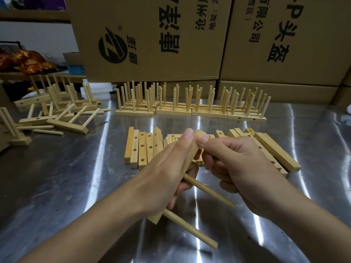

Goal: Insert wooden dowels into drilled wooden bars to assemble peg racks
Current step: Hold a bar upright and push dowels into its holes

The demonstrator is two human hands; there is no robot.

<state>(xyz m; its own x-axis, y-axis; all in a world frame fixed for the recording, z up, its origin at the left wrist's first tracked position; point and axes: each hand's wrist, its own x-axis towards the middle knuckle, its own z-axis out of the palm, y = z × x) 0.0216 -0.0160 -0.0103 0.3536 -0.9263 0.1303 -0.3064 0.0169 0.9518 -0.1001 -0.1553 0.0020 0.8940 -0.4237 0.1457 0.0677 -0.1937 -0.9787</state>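
Clearly, the bar [190, 158] is held above the table [76, 186] and is tilted, with its upper end far from the person and its lower end near. The left hand [169, 168] grips it: the thumb lies along the upper part, and the other fingers are wrapped around the back of the bar, mostly hidden. Two dowels [209, 190] are already sitting in the bar; they stick out towards the lower right, one from the middle, just under the left fingers, and one near the lower end.

The right hand [233, 168] is just beside the bar. Its thumb tip touches the upper end, opposite the left thumb. Its other fingers are curled, and I cannot tell if they hold something.

Under the hands, more drilled bars [142, 149] lie side by side on the table, with a few loose dowel ends [198, 164] between them. Behind them, finished racks [190, 107] stand in a row. At the left, other racks lie in a heap [57, 112]. Large boxes [152, 44] stand at the back.
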